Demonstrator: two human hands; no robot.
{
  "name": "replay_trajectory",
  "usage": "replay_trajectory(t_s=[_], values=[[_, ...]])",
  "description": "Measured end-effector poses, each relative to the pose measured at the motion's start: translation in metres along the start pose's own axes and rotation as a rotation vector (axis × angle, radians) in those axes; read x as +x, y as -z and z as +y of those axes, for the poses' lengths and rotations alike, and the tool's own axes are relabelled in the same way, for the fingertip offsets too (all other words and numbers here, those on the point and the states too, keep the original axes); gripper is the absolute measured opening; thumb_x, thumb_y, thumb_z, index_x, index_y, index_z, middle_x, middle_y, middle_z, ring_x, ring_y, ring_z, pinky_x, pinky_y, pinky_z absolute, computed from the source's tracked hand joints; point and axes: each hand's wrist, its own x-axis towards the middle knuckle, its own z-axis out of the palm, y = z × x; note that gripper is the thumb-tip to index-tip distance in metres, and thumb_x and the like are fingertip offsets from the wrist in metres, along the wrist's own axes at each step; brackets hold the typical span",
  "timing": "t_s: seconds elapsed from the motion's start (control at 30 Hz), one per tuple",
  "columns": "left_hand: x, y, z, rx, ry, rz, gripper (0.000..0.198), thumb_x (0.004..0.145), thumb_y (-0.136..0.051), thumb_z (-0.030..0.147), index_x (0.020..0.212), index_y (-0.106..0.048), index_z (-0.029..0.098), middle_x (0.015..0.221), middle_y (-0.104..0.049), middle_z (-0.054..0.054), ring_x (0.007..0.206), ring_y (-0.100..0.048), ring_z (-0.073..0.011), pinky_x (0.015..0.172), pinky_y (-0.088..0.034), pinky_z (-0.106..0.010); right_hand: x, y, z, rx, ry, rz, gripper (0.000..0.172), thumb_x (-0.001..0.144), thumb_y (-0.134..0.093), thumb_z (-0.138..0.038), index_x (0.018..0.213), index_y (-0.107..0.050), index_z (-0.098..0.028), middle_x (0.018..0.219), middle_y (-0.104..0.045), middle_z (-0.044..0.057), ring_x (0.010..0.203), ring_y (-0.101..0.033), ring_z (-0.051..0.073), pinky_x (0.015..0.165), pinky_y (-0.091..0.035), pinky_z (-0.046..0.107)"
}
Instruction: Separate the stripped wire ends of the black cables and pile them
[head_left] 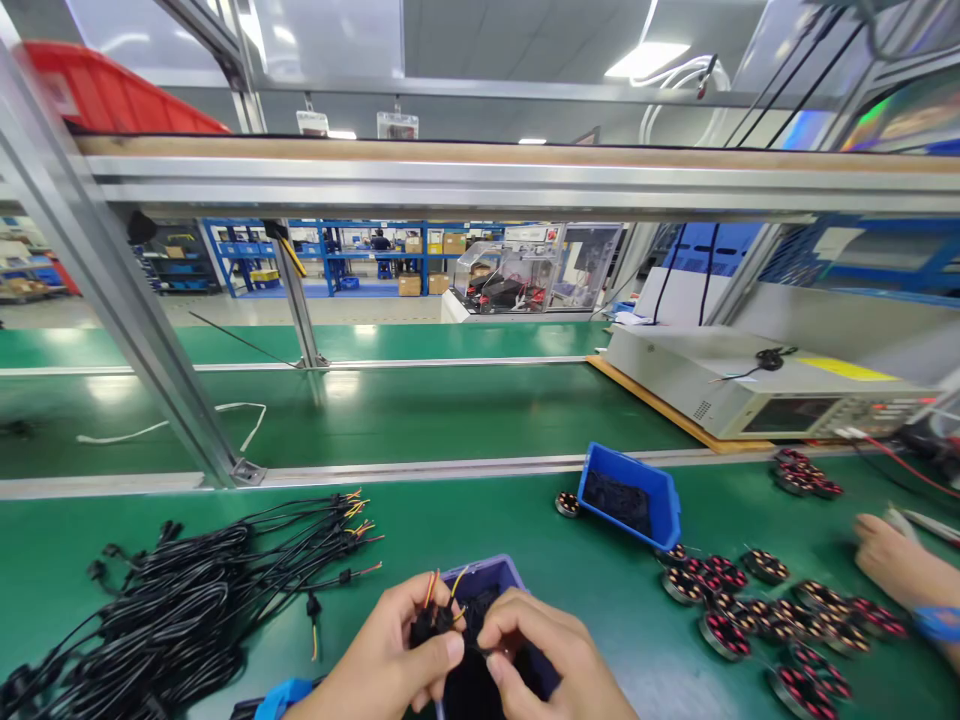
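My left hand (412,645) is closed around several black cable ends (439,622), whose bare red and yellow wires stick up past the fingers. Close beside it, my right hand (544,650) has thumb and forefinger pinched near those ends; whatever is between them is too small to make out. Both hands are over a purple bin (510,572) holding small black parts. To the left lies a large pile of black cables (202,580) with coloured wire ends. One cable end (313,615) lies apart from the pile, near my left hand.
A blue bin (667,500) of black parts stands tilted right of centre. Round motor stators (795,610) with copper or red windings spread across the right side. Another person's hand (892,560) is there. Behind are a grey bench instrument (720,380) and a metal frame post (142,300).
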Motion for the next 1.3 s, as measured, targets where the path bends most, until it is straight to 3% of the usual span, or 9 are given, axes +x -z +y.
replay_trajectory(t_s=[0.1, 0.17, 0.43, 0.57, 0.7, 0.8, 0.93, 1.1, 1.3], values=[[-0.001, -0.001, 0.001, -0.02, -0.01, 0.039, 0.054, 0.068, -0.075, 0.066, 0.08, -0.051, 0.019, 0.06, -0.045, 0.007, 0.044, -0.041, -0.0057, 0.04, -0.028, -0.016, -0.001, 0.013, 0.012, -0.182, -0.051, 0.026, 0.025, 0.083, -0.064, -0.025, 0.108, -0.065, -0.024, 0.103, -0.071, 0.006, 0.094, -0.068, 0.023, 0.081, -0.055, 0.031], [-0.001, -0.001, 0.001, -0.031, -0.007, 0.055, 0.053, 0.068, -0.076, 0.065, 0.08, -0.052, 0.019, 0.057, -0.046, 0.007, 0.044, -0.041, -0.0062, 0.04, -0.028, -0.016, -0.001, 0.015, 0.025, -0.332, -0.156, 0.091, 0.036, 0.084, -0.061, -0.026, 0.12, -0.062, -0.022, 0.107, -0.07, 0.009, 0.096, -0.069, 0.025, 0.076, -0.057, 0.034], [-0.003, -0.001, -0.01, -0.057, 0.026, -0.047, 0.044, 0.074, -0.076, 0.056, 0.08, -0.052, 0.02, 0.062, -0.055, 0.005, 0.049, -0.055, -0.0097, 0.046, -0.039, -0.018, 0.004, 0.005, 0.054, -0.602, -0.296, 0.198, 0.032, 0.093, -0.045, -0.023, 0.119, -0.062, -0.017, 0.086, -0.07, 0.006, 0.069, -0.07, 0.022, 0.065, -0.055, 0.032], [-0.003, -0.001, -0.016, -0.053, -0.04, -0.117, 0.043, 0.073, -0.08, 0.052, 0.08, -0.055, 0.018, 0.078, -0.062, -0.002, 0.073, -0.065, -0.0172, 0.066, -0.05, -0.026, 0.008, 0.013, 0.044, -0.751, -0.154, 0.329, 0.026, 0.098, -0.047, -0.029, 0.118, -0.062, -0.02, 0.095, -0.07, 0.008, 0.08, -0.069, 0.024, 0.065, -0.053, 0.034], [-0.003, 0.0, -0.017, 0.055, -0.156, -0.14, 0.04, 0.073, -0.08, 0.051, 0.079, -0.061, 0.016, 0.09, -0.062, -0.005, 0.086, -0.06, -0.0188, 0.081, -0.049, -0.029, 0.018, 0.001, 0.031, -0.814, 0.056, 0.052, 0.014, 0.089, -0.065, -0.014, 0.1, -0.069, -0.022, 0.091, -0.072, 0.004, 0.085, -0.065, 0.023, 0.074, -0.049, 0.034], [-0.001, -0.001, -0.02, 0.076, -0.102, -0.062, 0.045, 0.07, -0.08, 0.056, 0.078, -0.061, 0.016, 0.083, -0.058, -0.002, 0.07, -0.059, -0.0144, 0.064, -0.048, -0.025, 0.026, -0.015, 0.031, -0.882, 0.057, -0.123, 0.016, 0.072, -0.083, -0.012, 0.079, -0.071, -0.02, 0.078, -0.072, 0.003, 0.08, -0.064, 0.025, 0.07, -0.045, 0.034], [0.004, -0.004, -0.024, -0.029, 0.042, 0.003, 0.053, 0.065, -0.079, 0.064, 0.08, -0.06, 0.017, 0.065, -0.057, 0.002, 0.05, -0.058, -0.0115, 0.042, -0.037, -0.018, 0.031, -0.025, 0.037, -0.913, 0.041, -0.143, 0.02, 0.073, -0.081, -0.007, 0.065, -0.068, -0.02, 0.065, -0.067, 0.001, 0.072, -0.062, 0.022, 0.067, -0.042, 0.033], [0.011, -0.002, -0.026, -0.086, -0.01, 0.125, 0.053, 0.064, -0.08, 0.064, 0.075, -0.06, 0.016, 0.049, -0.055, 0.005, 0.038, -0.046, -0.0063, 0.035, -0.028, -0.015, 0.031, -0.027, 0.036, -0.895, 0.031, -0.142, 0.014, 0.073, -0.084, -0.015, 0.077, -0.072, -0.022, 0.075, -0.069, 0.001, 0.075, -0.062, 0.022, 0.067, -0.04, 0.032], [0.012, 0.002, -0.025, -0.056, -0.021, 0.19, 0.052, 0.071, -0.073, 0.066, 0.076, -0.061, 0.015, 0.047, -0.06, 0.003, 0.033, -0.04, -0.0051, 0.036, -0.028, -0.017, 0.027, -0.028, 0.031, -0.825, 0.009, -0.13, 0.02, 0.077, -0.079, -0.008, 0.066, -0.069, -0.022, 0.067, -0.066, 0.0, 0.07, -0.06, 0.02, 0.064, -0.04, 0.03]])
